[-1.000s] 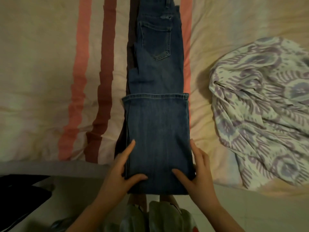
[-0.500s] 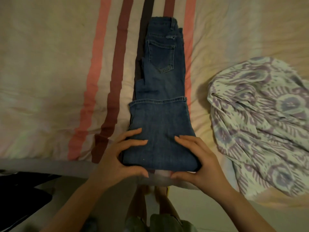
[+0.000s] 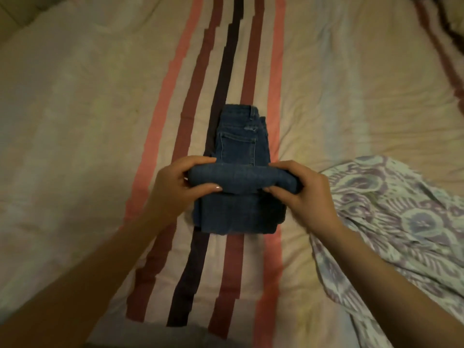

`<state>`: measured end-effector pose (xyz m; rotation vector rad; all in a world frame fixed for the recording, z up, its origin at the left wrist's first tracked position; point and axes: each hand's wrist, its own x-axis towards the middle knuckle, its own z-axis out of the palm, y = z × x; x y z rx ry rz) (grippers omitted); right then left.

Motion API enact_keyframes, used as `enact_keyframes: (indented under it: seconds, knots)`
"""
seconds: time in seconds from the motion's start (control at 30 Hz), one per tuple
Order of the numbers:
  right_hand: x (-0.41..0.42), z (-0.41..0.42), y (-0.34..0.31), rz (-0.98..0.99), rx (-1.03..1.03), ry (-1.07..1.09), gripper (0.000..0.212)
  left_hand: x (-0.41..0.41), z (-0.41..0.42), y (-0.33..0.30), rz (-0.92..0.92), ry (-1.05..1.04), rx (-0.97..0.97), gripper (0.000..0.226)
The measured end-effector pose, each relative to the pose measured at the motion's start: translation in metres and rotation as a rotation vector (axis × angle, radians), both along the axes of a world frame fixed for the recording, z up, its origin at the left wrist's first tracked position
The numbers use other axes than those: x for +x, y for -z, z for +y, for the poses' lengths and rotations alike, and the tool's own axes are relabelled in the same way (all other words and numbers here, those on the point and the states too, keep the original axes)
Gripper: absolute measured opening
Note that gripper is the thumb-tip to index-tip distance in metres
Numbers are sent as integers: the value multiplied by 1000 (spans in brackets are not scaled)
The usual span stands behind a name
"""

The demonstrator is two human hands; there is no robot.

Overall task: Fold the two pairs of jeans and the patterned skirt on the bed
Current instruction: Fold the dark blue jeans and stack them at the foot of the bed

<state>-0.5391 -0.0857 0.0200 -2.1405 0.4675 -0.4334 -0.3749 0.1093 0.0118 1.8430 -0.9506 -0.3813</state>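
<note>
Bed (image 3: pixel 75 121) fills nearly the whole view: cream/pale sheet, wrinkled, w/ a band of stripes down the middle (salmon, maroon, one near-black), running away from the person. A second maroon stripe crosses the top right corner, something dark there too, too blurred to tell. Near edge of bed shows as a grey strip at bottom centre. Dim, warm light.

Jeans (image 3: pixel 238 214), dark blue denim, lie on the stripe band about mid-bed, waistband + back pocket at the far end. The near part is doubled into a thick fold, raised off the lower layers and held crosswise. Left hand (image 3: pixel 173 189) grips the fold's left end, thumb on the near face, fingers curled over the far side. Right hand (image 3: pixel 303 194) grips the right end, fingers curled round it. Both forearms come in from the bottom corners.

Patterned skirt (image 3: pixel 401 222), white w/ purple/lilac print, lies crumpled on the right, near the jeans but not touching, running to the right and bottom edges of view.

Open sheet: wide bare stretch left of the stripes, more beyond the waistband, a narrow gap btw jeans and skirt
</note>
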Motion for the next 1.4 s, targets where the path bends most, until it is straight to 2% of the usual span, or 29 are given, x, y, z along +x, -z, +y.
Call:
enact_keyframes:
  seconds: [0.27,0.57,0.63,0.83,0.9,1.0,1.1,1.2,1.4]
  knots:
    - [94,-71,-4,17,-23,145,23,85,-87,-2,31,-65,-45,38]
    - [169,-116,41,204,55,292,23,153,-146,54,68,-103,54,41]
    - [177,-120,52,226,48,287,32,159,-152,66,80,-139,67,48]
    - [191,-126,93,307,111,164,91,172,-168,105,218,-71,103,87]
    - [190,-123,110,358,124,115,106,170,-170,125,126,-14,197,95]
    - [189,-113,135,456,-69,-29,117,160,-168,156,-130,93,289,76]
    - [192,-111,159,539,-245,-76,121,161,-168,181,-392,87,445,64]
    - [195,-114,179,585,-295,-68,121,165,-170,196,-438,60,543,61]
    - [203,-123,215,582,-312,-84,116,170,-176,224,-487,52,592,65]
